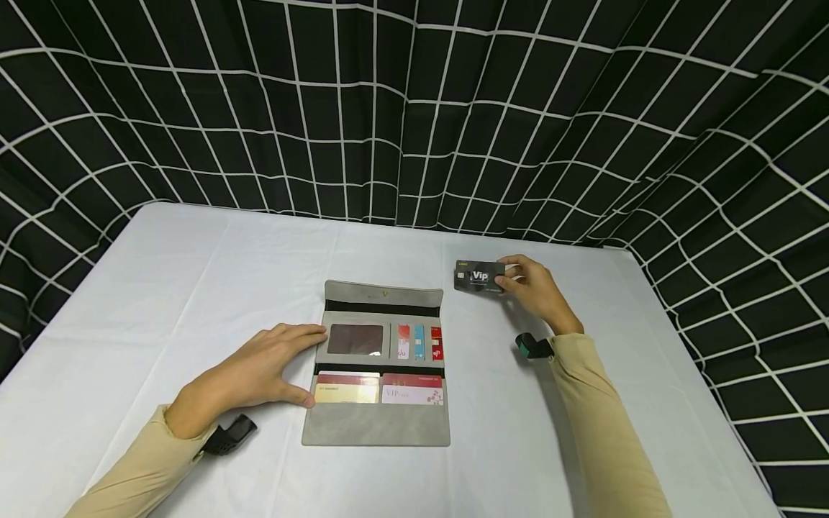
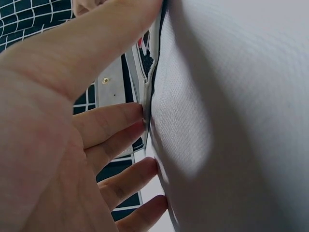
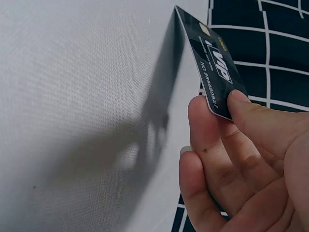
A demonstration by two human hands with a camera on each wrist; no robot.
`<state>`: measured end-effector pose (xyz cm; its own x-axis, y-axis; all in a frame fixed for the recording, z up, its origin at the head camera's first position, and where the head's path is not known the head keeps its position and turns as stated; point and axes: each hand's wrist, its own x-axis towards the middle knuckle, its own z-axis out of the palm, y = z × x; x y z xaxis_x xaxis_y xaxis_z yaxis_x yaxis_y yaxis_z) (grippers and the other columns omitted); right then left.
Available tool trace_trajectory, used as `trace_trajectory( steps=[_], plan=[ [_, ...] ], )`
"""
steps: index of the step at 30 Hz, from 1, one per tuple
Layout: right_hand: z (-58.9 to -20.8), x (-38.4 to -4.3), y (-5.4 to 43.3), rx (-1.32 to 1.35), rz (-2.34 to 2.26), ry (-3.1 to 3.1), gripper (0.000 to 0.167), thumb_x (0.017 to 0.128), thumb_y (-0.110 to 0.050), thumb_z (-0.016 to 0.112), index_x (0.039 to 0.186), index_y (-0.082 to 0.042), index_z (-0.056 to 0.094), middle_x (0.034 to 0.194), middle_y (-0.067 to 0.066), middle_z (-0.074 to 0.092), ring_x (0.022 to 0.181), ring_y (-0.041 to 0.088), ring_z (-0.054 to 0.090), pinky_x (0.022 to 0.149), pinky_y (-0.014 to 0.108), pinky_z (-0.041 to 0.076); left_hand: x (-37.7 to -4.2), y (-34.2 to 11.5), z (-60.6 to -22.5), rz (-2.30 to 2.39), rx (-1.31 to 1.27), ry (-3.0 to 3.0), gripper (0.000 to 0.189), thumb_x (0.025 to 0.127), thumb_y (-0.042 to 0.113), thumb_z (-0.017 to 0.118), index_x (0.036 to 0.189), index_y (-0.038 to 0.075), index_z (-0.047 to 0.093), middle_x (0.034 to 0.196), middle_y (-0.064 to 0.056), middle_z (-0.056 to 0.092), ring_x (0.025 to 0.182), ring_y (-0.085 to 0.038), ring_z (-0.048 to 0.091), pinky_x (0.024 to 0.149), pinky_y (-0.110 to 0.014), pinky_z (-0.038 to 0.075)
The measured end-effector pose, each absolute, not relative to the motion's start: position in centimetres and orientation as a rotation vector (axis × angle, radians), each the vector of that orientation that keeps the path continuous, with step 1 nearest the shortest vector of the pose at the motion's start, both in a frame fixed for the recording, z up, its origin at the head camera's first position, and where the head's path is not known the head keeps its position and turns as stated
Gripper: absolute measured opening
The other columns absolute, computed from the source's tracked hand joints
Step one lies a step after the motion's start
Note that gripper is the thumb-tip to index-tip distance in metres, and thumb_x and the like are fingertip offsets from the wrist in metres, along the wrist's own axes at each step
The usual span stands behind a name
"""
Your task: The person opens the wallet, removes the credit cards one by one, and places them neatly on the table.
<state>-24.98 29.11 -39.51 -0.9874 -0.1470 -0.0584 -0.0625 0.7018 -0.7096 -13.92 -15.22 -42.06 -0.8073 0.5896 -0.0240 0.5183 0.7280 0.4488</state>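
A grey wallet (image 1: 376,424) lies unfolded on the white table, with several cards in its slots and a dark clear window in its upper panel. My left hand (image 1: 262,367) rests at the wallet's left edge, thumb and fingertips against it, fingers spread; the left wrist view shows the fingertips (image 2: 149,166) down at the cloth and wallet side. To the right of the wallet, my right hand (image 1: 534,288) pinches a black VIP card (image 1: 478,277) by its right end between thumb and fingers. In the right wrist view the card (image 3: 207,63) is tilted over the table, its printed face showing.
A white cloth covers the table (image 1: 214,288). Behind and beside it hangs a black curtain (image 1: 363,129) with a white grid. In the wallet's lower panel sit a yellow card (image 1: 346,393) and a pale VIP card (image 1: 412,395); narrow cards (image 1: 419,342) show higher up.
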Motion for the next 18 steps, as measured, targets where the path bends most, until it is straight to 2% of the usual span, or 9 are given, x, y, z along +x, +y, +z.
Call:
trace_trajectory(
  steps=[11, 18],
  plan=[
    [-40.4, -26.4, 29.4, -0.134, -1.01, 2.875, 0.046, 0.098, -0.013, 0.061, 0.14, 0.002, 0.051, 0.114, 0.024, 0.063, 0.101, 0.04, 0.069, 0.071, 0.02, 0.051, -13.9, -15.2, -42.1, 0.646, 0.901, 2.763, 0.099, 0.067, 0.063, 0.078, 0.142, 0.004, 0.051, 0.148, -0.011, 0.05, 0.13, -0.035, 0.05, 0.101, -0.058, 0.042],
    [-40.9, -26.9, 29.4, -0.084, -0.969, 2.878, 0.048, 0.097, -0.013, 0.062, 0.141, 0.003, 0.05, 0.114, 0.023, 0.064, 0.097, 0.032, 0.071, 0.064, 0.015, 0.049, -13.9, -15.3, -42.0, 0.652, 0.893, 2.761, 0.099, 0.067, 0.063, 0.078, 0.143, 0.004, 0.051, 0.149, -0.011, 0.05, 0.131, -0.035, 0.049, 0.102, -0.059, 0.042]
  ],
)
